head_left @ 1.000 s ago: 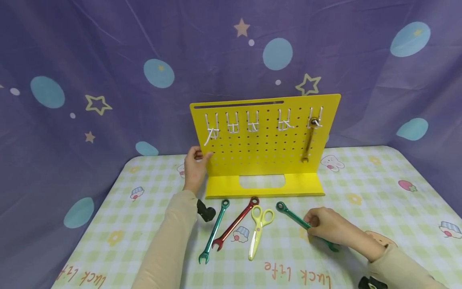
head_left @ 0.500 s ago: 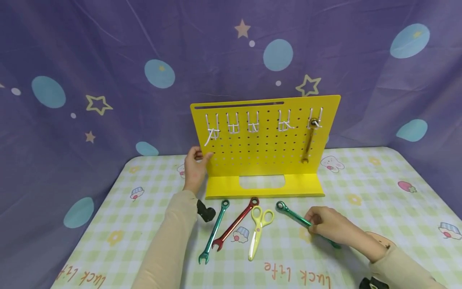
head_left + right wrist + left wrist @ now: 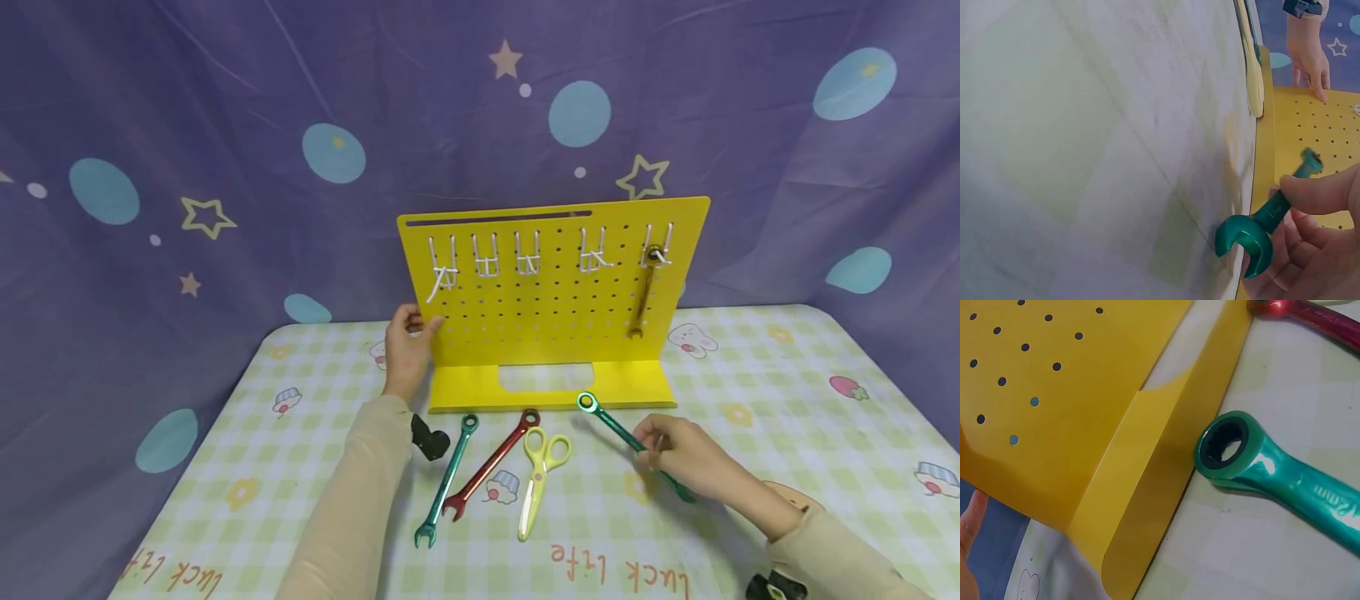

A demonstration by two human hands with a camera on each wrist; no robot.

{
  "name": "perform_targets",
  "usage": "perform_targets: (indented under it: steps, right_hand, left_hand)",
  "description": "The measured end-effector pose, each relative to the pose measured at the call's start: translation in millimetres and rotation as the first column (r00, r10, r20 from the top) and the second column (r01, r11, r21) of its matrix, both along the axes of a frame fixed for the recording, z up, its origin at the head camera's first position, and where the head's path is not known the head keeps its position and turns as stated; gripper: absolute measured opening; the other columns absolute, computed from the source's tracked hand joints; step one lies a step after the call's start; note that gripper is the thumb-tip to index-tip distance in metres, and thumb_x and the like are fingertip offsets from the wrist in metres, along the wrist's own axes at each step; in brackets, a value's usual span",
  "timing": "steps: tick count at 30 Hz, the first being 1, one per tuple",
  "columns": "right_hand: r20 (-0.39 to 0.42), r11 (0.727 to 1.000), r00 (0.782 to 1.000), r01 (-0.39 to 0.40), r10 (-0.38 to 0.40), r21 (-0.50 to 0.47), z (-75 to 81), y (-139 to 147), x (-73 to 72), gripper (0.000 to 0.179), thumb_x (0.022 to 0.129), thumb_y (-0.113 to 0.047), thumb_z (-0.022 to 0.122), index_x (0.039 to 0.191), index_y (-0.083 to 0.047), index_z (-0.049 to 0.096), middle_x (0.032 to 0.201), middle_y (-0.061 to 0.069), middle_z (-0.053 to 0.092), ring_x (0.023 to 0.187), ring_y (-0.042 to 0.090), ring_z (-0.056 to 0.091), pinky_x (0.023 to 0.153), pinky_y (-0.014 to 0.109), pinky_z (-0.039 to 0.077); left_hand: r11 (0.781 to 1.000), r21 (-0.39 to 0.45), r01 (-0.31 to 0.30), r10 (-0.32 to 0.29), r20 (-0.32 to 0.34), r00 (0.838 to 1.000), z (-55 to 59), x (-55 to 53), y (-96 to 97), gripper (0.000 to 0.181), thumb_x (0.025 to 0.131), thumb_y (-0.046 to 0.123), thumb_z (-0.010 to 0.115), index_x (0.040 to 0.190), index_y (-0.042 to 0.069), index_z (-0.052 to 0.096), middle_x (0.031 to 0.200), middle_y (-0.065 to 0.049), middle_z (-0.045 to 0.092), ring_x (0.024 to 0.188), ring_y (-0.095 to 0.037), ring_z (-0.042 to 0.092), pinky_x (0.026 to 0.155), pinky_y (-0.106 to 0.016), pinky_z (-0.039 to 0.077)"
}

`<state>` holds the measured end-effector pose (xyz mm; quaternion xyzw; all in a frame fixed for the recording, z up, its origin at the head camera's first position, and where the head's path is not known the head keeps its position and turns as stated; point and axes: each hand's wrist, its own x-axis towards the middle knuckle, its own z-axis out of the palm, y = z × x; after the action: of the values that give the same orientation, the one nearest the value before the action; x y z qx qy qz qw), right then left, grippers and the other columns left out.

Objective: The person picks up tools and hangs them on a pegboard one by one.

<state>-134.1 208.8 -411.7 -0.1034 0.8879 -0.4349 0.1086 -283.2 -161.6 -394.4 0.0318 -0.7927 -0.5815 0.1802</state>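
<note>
Over the checkered surface (image 3: 787,454), before the yellow pegboard (image 3: 525,352), the right-hand grip (image 3: 681,452) pinches a green combination wrench (image 3: 618,432); the left-hand grip (image 3: 407,354) holds the pegboard's left edge. Another green wrench (image 3: 447,479), a red wrench (image 3: 491,464) and yellow scissors (image 3: 533,493) lie nearby.

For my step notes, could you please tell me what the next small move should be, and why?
Probably raise the held green wrench toward the bare hook beside the hanging wrench: the right grip has it by the shaft, its ring faces the pegboard, and the left grip pinches the board's left edge.
</note>
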Motion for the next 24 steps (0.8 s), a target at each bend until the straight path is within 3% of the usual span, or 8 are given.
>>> perform_targets:
  steps: [4,13,24]
  right_hand:
    - [0.0,0.998,0.998,0.056,-0.056,0.007,2.3,-1.1,0.1,0.02,0.086,-0.001,0.069,0.105,0.002,0.062,0.082,0.004,0.059,0.07,0.018,0.054,0.062,0.03,0.044]
    - [-0.108,0.994,0.988,0.112,-0.111,0.004,5.2,-5.5,-1.1,0.016,0.087,-0.002,0.07,0.101,-0.002,0.064,0.083,0.004,0.061,0.076,0.019,0.055,0.063,0.031,0.047]
    - [-0.153,0.985,0.976,0.142,-0.155,-0.096,11.7,-12.0,-4.8,0.013,0.089,0.002,0.067,0.101,-0.002,0.063,0.082,0.005,0.06,0.075,0.02,0.055,0.066,0.03,0.05]
  left_hand:
    - [1.0,-0.006,0.002,-0.002,0.002,1.0,1.2,1.5,1.8,0.029,0.093,0.02,0.071,0.112,0.003,0.058,0.105,-0.013,0.059,0.1,-0.026,0.053,0.089,-0.036,0.046]
    - [1.0,0.0,0.005,-0.005,-0.015,1.0,1.8,1.6,3.5,0.028,0.092,0.02,0.071,0.11,0.003,0.059,0.104,-0.013,0.059,0.098,-0.026,0.053,0.088,-0.036,0.046]
    - [1.0,-0.002,0.002,-0.002,-0.016,1.0,1.1,1.4,1.3,0.028,0.092,0.02,0.071,0.11,0.002,0.059,0.104,-0.013,0.058,0.098,-0.026,0.054,0.087,-0.036,0.046]
